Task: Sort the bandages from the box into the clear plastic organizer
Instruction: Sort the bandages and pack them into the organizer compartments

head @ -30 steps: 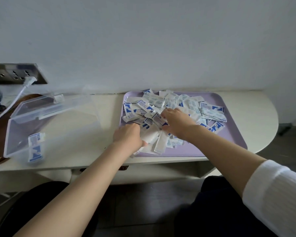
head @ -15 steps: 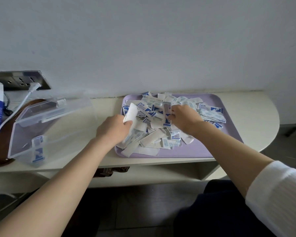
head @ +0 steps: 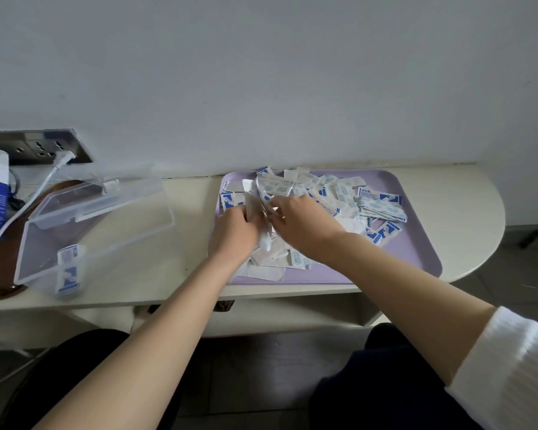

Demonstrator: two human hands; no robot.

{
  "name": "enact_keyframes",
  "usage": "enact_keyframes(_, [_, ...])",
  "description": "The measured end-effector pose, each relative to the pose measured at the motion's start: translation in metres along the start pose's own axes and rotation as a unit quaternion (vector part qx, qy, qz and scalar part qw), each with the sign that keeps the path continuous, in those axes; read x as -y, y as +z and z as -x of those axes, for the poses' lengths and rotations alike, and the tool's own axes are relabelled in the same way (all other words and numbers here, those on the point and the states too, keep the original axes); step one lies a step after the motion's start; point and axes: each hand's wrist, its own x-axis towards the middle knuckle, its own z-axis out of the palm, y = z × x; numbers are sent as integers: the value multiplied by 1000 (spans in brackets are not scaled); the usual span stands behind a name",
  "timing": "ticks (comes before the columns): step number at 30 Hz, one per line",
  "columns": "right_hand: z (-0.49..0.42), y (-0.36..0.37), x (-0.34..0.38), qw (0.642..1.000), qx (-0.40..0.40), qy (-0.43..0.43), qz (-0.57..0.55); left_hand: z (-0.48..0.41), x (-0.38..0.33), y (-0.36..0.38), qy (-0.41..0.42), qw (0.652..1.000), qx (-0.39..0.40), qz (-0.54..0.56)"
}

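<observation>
Head view: my left hand (head: 235,232) and right hand (head: 303,223) pinch a bundle of bandages (head: 255,201) over the tray (head: 412,254). Organizer (head: 121,231) holds few; most lie heaped. Early stage, I judge.

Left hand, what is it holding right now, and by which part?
The left hand holds a small sheaf of bandages, its grip roughly at mid-length, so that the upper ends stick up above the purple tray.
</observation>
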Motion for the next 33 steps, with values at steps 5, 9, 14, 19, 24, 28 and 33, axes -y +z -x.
enact_keyframes(5, [6,6,2,995,62,-33,-65,-2,-2,0,-45,995,21,90])
enact_keyframes(9, [13,7,4,996,66,-40,-54,0,-5,-4,-94,985,44,139])
enact_keyframes(14, [10,6,-3,999,31,-12,-11,2,-13,-3,-103,975,73,184])
enact_keyframes(19, [9,-4,-4,998,-5,-23,-53,10,-11,-10,-74,973,102,193])
enact_keyframes(24, [6,-9,-7,994,-30,-2,-109,12,-2,-20,-46,980,96,170])
enact_keyframes(28, [0,-8,-17,996,-50,24,-65,5,12,-23,-52,990,74,104])
enact_keyframes(33, [0,-4,-23,998,-41,12,50,0,18,-25,12,1000,18,17])
